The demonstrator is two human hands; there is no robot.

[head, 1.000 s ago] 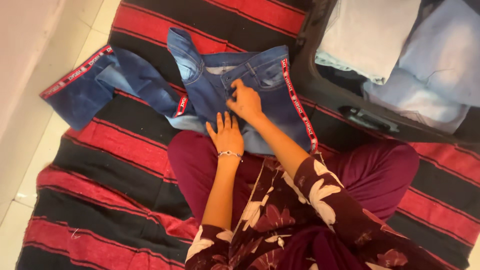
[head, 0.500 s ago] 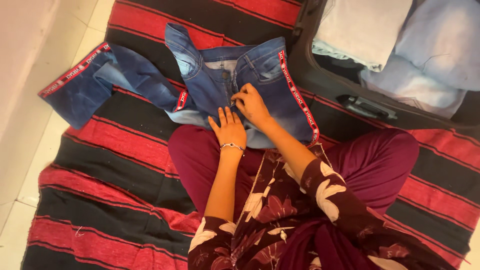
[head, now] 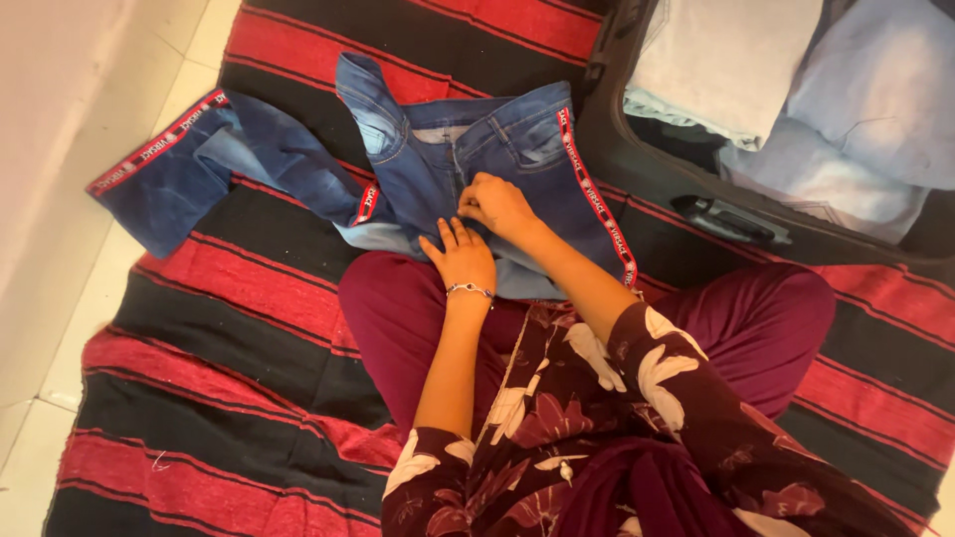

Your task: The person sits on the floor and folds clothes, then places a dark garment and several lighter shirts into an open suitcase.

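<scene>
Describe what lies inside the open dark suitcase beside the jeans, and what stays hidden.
Inside the suitcase, folded pale clothes show: a cream piece and light blue ones. A dark gap shows between them. Whatever lies beneath the folded stacks is covered and cannot be seen.

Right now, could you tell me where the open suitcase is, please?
In the head view the open suitcase sits at the upper right on the striped blanket, just right of the blue jeans and beyond the person's right knee.
</scene>
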